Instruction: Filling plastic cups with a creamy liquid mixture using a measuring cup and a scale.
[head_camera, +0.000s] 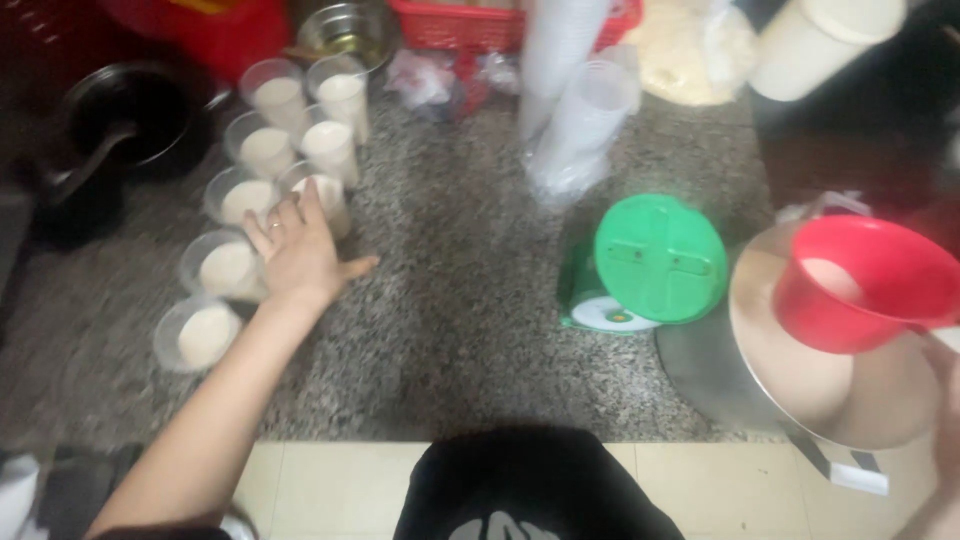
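We look down on a speckled stone counter (450, 300). Our left hand (298, 252) stretches forward with its fingers spread flat, holding nothing, its fingertips touching a clear plastic cup of creamy white liquid (322, 200). More filled cups (270, 150) stand in rows just beyond and to the left of this hand, two of them beside the wrist. At the far right edge our right hand (950, 400) is mostly out of view; it appears to hold a red scoop (865, 285) by the handle, though we cannot tell the grip. The scoop hangs over a large metal pot of the same pale liquid (830, 380), just below that hand's reach. Between the two hands sits a green kitchen scale (650, 265), with a stack of empty cups (575, 110) beyond it.
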